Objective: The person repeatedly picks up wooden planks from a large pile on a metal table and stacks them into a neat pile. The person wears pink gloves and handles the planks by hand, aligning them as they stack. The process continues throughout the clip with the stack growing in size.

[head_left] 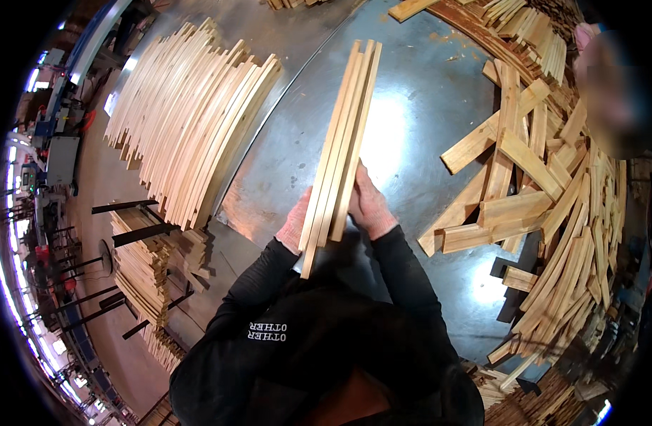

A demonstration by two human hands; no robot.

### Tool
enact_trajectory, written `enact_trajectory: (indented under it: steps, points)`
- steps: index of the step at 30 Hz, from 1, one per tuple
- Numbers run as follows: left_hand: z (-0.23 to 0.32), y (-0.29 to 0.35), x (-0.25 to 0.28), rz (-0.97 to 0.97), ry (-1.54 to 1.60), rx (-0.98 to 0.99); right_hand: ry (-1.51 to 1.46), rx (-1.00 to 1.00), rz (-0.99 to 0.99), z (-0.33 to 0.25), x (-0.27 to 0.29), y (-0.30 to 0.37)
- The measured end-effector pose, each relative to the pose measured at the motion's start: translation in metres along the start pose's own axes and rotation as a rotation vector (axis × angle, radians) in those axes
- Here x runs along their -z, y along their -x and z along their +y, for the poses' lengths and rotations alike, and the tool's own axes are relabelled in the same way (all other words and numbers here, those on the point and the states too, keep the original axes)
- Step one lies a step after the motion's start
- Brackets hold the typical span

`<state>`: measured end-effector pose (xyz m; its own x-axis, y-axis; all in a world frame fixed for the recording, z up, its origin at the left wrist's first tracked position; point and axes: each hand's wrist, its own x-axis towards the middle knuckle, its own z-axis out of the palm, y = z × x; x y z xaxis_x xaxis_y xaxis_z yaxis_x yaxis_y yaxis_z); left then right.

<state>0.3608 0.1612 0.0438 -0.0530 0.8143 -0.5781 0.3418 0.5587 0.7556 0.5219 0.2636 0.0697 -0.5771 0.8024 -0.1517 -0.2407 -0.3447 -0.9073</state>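
Observation:
Between my two gloved hands I hold a small bundle of wooden strips (344, 142), pale and narrow, stood on edge side by side. One strip sticks out toward me past the others. My left hand (296, 219) presses against the bundle's left side, its fingers mostly hidden behind the wood. From the right, my right hand (371, 202) grips the same bundle near its lower part, fingers partly hidden. Beneath lies a shiny metal table (290, 135).
Left of the table, a long row of wooden strips (191, 121) stands closely packed. Black metal bars (145, 234) and more stacked wood (138, 277) lie below it. Jumbled boards (511, 156) cover the table's right side, beside a curved heap of strips (574, 277). Someone partly shows at the far right.

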Motion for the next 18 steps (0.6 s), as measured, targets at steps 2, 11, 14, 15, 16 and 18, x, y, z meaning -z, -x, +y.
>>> enact_trajectory:
  steps: [2,11,14,15,16,18]
  points:
    - [-0.008,-0.016,0.009,-0.005,-0.487,0.052,0.006,-0.018,0.086,0.022,-0.005,-0.025]
    - [0.040,0.009,-0.010,0.519,-0.234,0.024,0.936,-0.228,0.050,0.045,0.014,-0.057]
    - [0.044,-0.021,0.026,0.393,0.096,0.010,1.061,-0.234,0.028,0.007,0.026,-0.060]
    - [0.050,-0.035,0.041,0.404,0.031,-0.028,1.039,-0.263,0.091,-0.002,0.026,-0.060]
    - [0.061,-0.055,0.061,0.422,-0.030,-0.065,1.020,-0.290,0.148,-0.009,0.026,-0.061]
    - [0.090,-0.105,0.108,0.525,-0.286,-0.191,0.933,-0.218,0.242,0.010,0.033,-0.055]
